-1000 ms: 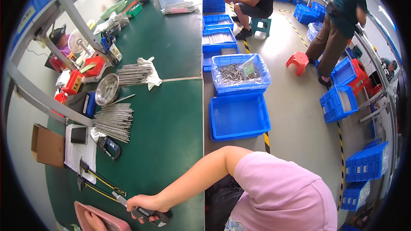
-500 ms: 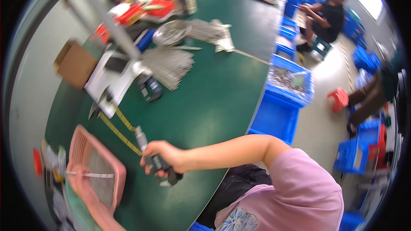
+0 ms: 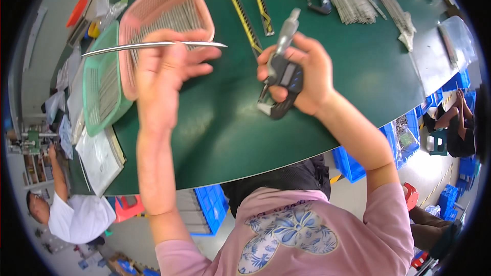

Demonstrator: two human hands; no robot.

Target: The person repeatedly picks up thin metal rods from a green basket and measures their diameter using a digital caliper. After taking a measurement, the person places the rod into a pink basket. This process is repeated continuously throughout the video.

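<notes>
My left hand is closed on a thin metal rod, pinched between thumb and fingers and held nearly level. It is over the near part of a pink basket with many similar rods inside. A green basket, also with rods, stands against its left side. My right hand grips a digital micrometer, its small display facing up and its open jaw pointing toward me. No rod sits in that jaw. The green table lies beneath both hands.
Two calipers with yellow scales lie beyond my hands. Another micrometer and a fan of rods are at the back right. Papers lie at the left edge. One person is at lower left; others are at right, near blue crates.
My view has swung left, toward the baskets. My left hand has lifted out of the pink basket area with the rod. The micrometer stays in my right hand, now turned with its display up.
</notes>
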